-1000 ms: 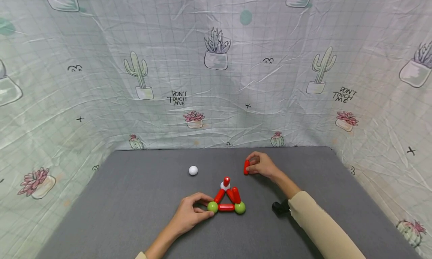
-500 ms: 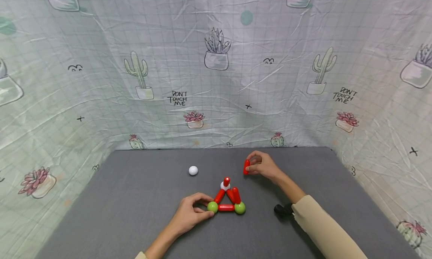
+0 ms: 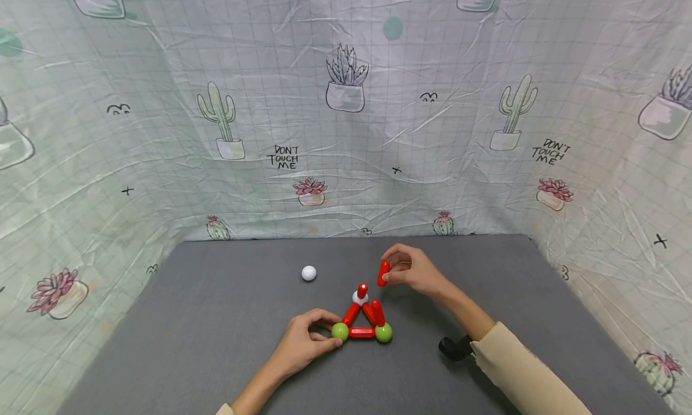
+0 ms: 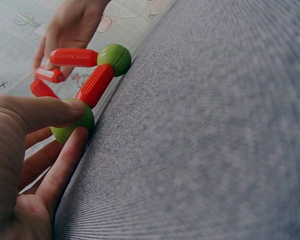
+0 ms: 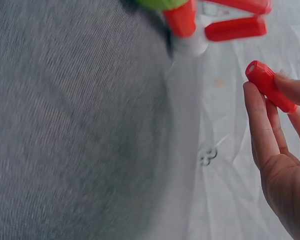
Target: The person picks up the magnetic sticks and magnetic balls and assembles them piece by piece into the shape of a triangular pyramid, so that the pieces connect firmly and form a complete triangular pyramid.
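A triangle of red rods and balls lies on the grey table, with a green ball (image 3: pixel 340 331) at its left corner, another green ball (image 3: pixel 384 333) at the right and a white ball (image 3: pixel 359 298) at the back. One red rod (image 3: pixel 378 313) stands up from the right green ball, another rises from the white one. My left hand (image 3: pixel 304 341) pinches the left green ball (image 4: pixel 72 122) between thumb and fingers. Behind and right of the triangle, my right hand (image 3: pixel 415 269) holds a loose red rod (image 5: pixel 270 86) by thumb and fingertips, tilted in the air.
A loose white ball (image 3: pixel 309 273) lies on the table (image 3: pixel 227 319) behind the triangle, to its left. Near the right sleeve is a black object (image 3: pixel 455 348). A patterned cloth (image 3: pixel 346 139) hangs round the back and sides.
My right hand has moved a little left and toward the triangle with the red rod, which now leans more. My left hand keeps its pinch on the green ball.
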Tool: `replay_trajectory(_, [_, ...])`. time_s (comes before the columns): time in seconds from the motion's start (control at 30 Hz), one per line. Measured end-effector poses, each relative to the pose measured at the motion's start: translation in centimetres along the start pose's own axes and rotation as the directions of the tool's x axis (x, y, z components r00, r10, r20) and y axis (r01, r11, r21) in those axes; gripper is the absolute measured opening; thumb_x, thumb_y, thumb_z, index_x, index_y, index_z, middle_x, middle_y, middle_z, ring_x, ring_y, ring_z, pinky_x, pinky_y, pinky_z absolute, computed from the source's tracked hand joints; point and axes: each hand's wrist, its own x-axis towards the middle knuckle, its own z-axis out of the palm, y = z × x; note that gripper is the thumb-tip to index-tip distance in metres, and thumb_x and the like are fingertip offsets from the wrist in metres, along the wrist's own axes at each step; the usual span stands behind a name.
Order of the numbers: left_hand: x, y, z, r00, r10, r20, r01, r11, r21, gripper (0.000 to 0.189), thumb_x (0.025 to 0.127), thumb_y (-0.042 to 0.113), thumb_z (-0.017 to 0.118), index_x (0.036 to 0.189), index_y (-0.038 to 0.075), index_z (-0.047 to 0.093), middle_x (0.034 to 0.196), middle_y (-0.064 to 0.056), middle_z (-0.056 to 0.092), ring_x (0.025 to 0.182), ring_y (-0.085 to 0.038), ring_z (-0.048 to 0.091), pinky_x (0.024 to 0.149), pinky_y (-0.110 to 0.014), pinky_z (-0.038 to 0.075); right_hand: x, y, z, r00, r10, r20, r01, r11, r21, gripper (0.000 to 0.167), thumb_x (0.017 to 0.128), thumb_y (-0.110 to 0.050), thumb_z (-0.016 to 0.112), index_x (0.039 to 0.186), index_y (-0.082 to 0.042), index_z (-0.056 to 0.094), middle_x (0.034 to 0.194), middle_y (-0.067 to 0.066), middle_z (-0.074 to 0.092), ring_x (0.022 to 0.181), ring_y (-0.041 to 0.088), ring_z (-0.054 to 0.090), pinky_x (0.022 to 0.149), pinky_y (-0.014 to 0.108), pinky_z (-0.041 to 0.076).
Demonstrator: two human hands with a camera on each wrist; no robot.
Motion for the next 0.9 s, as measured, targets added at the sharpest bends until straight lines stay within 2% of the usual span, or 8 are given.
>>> replay_trajectory(0.13, [0.0, 0.0, 0.0, 1.0, 0.016, -0.004, -0.016, 1.0, 0.016, 0.036, 0.079, 0.012, 0.089, 0.112, 0.014, 0.075, 0.106, -0.006, 0.075, 0.093, -0.009, 0.071, 0.073, -0.024, 0.063, -0.4, -0.9, 0.7, 0.999, -0.037, 0.017, 0.037, 0.999, -0.021, 0.033, 0.09, 0.0, 0.075, 0.121, 0.002, 0.062, 0.108, 0.022, 0.068, 0.085, 0.019, 0.071, 0.078, 0.031, 0.063])
replay_trajectory(0.4, [0.1, -0.1, 0.0, 1.0, 0.025, -0.004, -0.025, 1.0, 0.01, 0.036, 0.079, 0.011, 0.09, 0.112, 0.013, 0.075, 0.106, -0.006, 0.075, 0.094, -0.01, 0.071, 0.074, -0.025, 0.063, -0.9, -2.3, 2.0, 0.992, -0.088, 0.094, 0.093, 0.994, -0.049, 0.031, 0.092, -0.001, 0.073, 0.12, 0.005, 0.061, 0.108, 0.024, 0.069, 0.089, 0.024, 0.072, 0.082, 0.034, 0.062])
replay_trajectory(0.63, [0.2, 0.0, 0.0, 1.0, 0.018, 0.0, -0.018, 1.0, 0.004, 0.036, 0.079, 0.012, 0.09, 0.112, 0.012, 0.075, 0.106, -0.006, 0.075, 0.095, -0.01, 0.07, 0.075, -0.025, 0.063, -1.2, -3.3, 3.1, 0.978, -0.135, 0.157, 0.155, 0.98, -0.123, 0.023, 0.091, -0.002, 0.075, 0.111, -0.003, 0.066, 0.104, 0.019, 0.073, 0.093, 0.028, 0.072, 0.083, 0.027, 0.061])
replay_trajectory(0.9, [0.2, -0.2, -0.1, 0.999, 0.033, 0.009, -0.033, 0.999, 0.008, 0.034, 0.08, 0.013, 0.089, 0.111, 0.013, 0.075, 0.107, -0.007, 0.075, 0.095, -0.01, 0.07, 0.075, -0.024, 0.063, -1.5, -3.7, 4.9, 0.965, -0.143, 0.218, 0.197, 0.947, -0.252, 0.019, 0.089, -0.004, 0.078, 0.105, -0.01, 0.069, 0.1, 0.008, 0.076, 0.091, 0.015, 0.073, 0.084, 0.026, 0.062])
